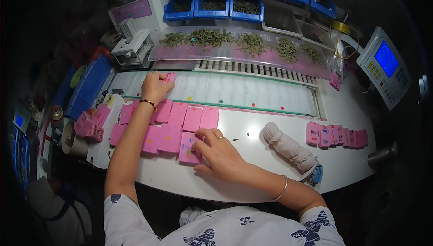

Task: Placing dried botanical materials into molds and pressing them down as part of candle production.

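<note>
My left hand (pixel 155 87) is closed on a small pink block (pixel 168 77) with red marks, at the left part of the white conveyor belt (pixel 234 91). Below that forearm, two rows of pink blocks (pixel 178 113) lie on the white table. My right hand (pixel 221 156) is over the right end of the near row, its fingers spread and curved. Its fingertips rest on or just above a pink block (pixel 190 148) with blue and green marks; whether they press on it I cannot tell. The thumb stays apart from the block's near edge.
A white cloth-wrapped roll (pixel 288 146) and a row of marked pink blocks (pixel 336 135) lie to the right. Beyond the belt, a clear tray (pixel 176 55) holds heaps of small greenish pieces, under blue bins (pixel 246 17). A control panel (pixel 385 66) stands at the far right.
</note>
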Available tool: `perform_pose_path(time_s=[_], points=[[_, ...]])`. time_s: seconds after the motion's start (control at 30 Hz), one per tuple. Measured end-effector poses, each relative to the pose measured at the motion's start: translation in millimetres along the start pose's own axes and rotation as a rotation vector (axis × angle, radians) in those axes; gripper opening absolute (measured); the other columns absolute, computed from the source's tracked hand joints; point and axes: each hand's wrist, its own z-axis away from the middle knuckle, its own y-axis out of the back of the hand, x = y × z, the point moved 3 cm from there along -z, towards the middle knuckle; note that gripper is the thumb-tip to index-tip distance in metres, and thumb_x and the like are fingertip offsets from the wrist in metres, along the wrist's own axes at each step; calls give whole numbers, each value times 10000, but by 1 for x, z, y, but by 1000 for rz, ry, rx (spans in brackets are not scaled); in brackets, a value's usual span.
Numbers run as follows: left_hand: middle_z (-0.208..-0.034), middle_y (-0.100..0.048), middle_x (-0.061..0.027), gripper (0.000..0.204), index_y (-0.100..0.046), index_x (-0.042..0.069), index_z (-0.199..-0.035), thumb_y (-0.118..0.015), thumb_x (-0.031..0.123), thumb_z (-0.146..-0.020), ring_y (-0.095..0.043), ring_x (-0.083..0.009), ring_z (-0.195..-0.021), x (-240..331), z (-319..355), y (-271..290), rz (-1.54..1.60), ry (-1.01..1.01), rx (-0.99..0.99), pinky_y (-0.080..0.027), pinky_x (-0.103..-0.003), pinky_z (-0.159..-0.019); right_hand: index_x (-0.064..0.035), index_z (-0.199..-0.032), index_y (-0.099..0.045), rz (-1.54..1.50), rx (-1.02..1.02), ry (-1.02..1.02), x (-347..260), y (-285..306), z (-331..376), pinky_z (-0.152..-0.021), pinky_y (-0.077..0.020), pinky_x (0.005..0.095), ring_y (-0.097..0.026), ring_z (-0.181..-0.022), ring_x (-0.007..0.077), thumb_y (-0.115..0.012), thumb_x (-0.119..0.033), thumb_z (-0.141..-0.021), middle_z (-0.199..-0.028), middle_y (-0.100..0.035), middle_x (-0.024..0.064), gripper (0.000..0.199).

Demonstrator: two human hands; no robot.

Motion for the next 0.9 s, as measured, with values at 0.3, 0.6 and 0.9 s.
perform_pose_path(time_s=[0.3, 0.6, 0.9], points=[[-1057, -647, -151, 394, -711, 26, -999, -783, 347, -782, -619, -296, -957, 44, 16, 17, -216, -352, 254, -514, -385, -836, -37, -977, -532, 40, -70, -90, 3, 13, 18, -950, -441, 448, -492, -1147, 380, -822, -154, -691, -1257, -477, 204, 424], [-1228, -625, -92, 507, -525, 4, -1366, -592, 347, -999, -645, -157, -1005, 136, 153, -2, 1347, 137, -1138, -535, -317, -871, -57, -901, -472, -34, 332, -97, 12, 79, 70, -881, -461, 448, -523, -1090, 367, -824, -86, -633, -1236, -486, 203, 443], [-1367, -542, -91, 781, -430, -3, -1447, -805, 286, -826, -541, -196, -1243, 156, 180, -8, 1404, 22, -1303, -444, -350, -1044, -57, -1290, -468, -345, 283, -129, 13, 82, 86, -979, -453, 402, -504, -1206, 306, -893, -176, -674, -1422, -411, 179, 758]])
